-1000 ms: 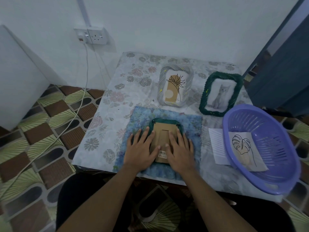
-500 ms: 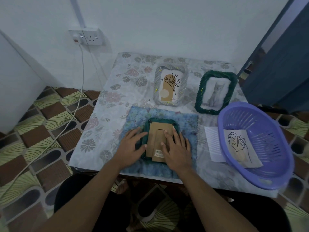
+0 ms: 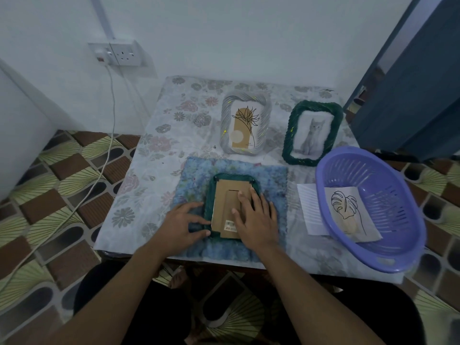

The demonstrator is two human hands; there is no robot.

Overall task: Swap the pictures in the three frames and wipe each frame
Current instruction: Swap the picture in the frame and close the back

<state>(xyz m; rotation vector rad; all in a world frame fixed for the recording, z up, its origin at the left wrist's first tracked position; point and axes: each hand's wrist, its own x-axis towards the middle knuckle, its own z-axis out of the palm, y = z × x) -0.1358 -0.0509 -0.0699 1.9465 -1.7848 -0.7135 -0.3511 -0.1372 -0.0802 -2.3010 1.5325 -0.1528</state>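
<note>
- Watching the head cam feed here. The face-down green frame [image 3: 209,195] is lying in the middle of the blue cloth [image 3: 272,178], near the front edge of the table [image 3: 154,168].
- Its cardboard backing [image 3: 227,197] is facing up, with a barcode sticker near the bottom. The board is sitting a bit askew, and a pale strip is showing along its left edge.
- The right hand [image 3: 257,216] is lying flat on the right half of the backing, fingers straight and close together, pressing down. It isn't pinching anything.
- The left hand [image 3: 180,224] is resting on the cloth just left of the frame. Its fingers are loosely spread, with the fingertips and thumb touching the frame's left rim. I can't tell if it's actually gripping the rim or just nudging it.
- Behind the cloth, the silver frame [image 3: 225,120] is lying face up with a line-drawn plant picture in it.
- Just to its right, the second green frame [image 3: 289,138] is showing a grey cat.
- The purple basket [image 3: 321,192] is sitting at the right of the table, hanging over the front edge a little. The leaf picture [image 3: 348,212] is lying inside it.
- A sheet of lined paper [image 3: 308,207] is poking out from under the basket's left side.
- On the wall at the back left, a cable [image 3: 110,115] is hanging from the wall socket [image 3: 123,54].
</note>
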